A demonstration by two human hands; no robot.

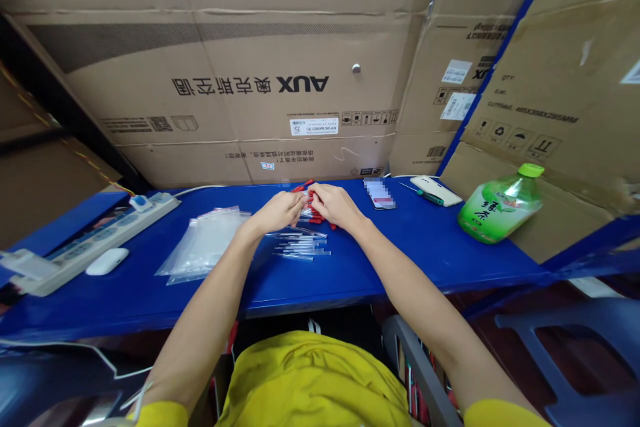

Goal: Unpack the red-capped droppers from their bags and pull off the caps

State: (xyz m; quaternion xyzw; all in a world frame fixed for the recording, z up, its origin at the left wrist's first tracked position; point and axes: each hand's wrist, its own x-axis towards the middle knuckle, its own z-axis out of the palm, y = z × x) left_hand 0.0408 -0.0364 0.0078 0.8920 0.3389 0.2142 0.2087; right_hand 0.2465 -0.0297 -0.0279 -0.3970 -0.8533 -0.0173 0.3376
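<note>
My left hand (pixel 281 211) and my right hand (pixel 337 204) meet at the middle of the blue table, fingertips drawn together. Both are closed in a pinch; whatever sits between the fingers is too small and hidden to name. Around and beneath the fingers lies a heap of small red pieces (pixel 316 219), partly covered by the hands. Nearer to me, a loose bunch of thin clear rods (pixel 303 245) is spread out below the hands. To the left of my left hand rests a stack of clear plastic bags (pixel 203 247).
A power strip (pixel 107 230) and a white case (pixel 107 261) lie at the left. On the right are a phone (pixel 379 193), a green-handled screwdriver (pixel 431 197), a white device (pixel 440 188) and a green tea bottle (pixel 500 207). Cardboard walls (pixel 240 107) stand behind the table.
</note>
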